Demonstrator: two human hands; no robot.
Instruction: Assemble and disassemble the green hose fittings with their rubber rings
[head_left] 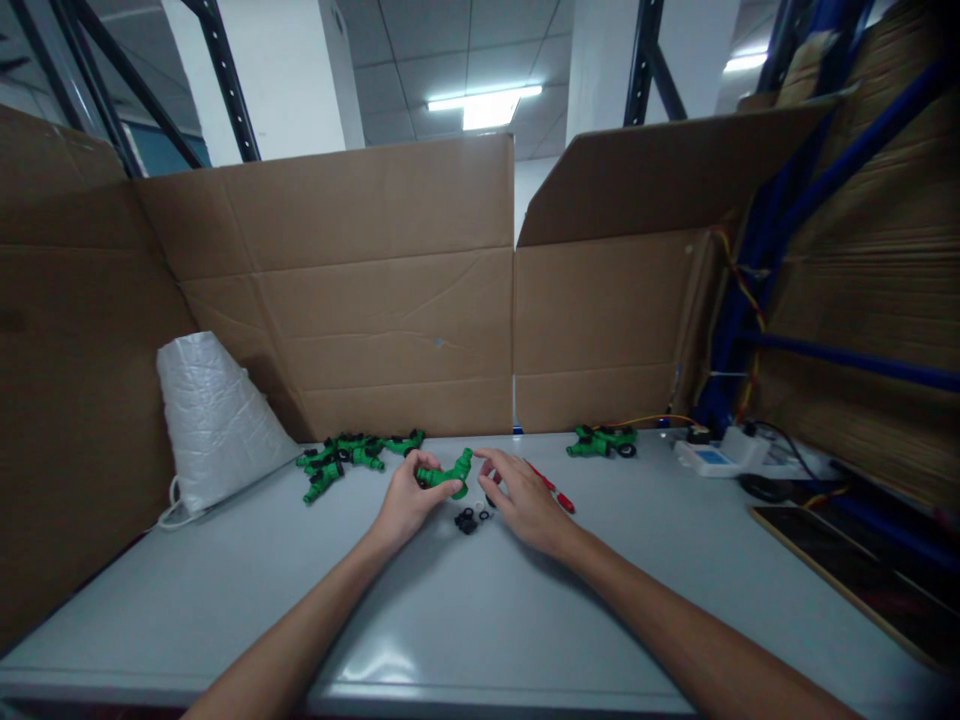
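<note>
Nearest the worktop's (pixel 450 620) front edge, two bare forearms run in toward its middle. The left hand (pixel 405 500) is closed around a green fitting (pixel 446 475), lifted just off the surface, its long axis running left to right, free end aimed toward the right hand (pixel 525 500). That hand hovers open, fingers spread, just right of small black rings (pixel 466 519). Toward the far edge lie more green fittings (pixel 352 455).
</note>
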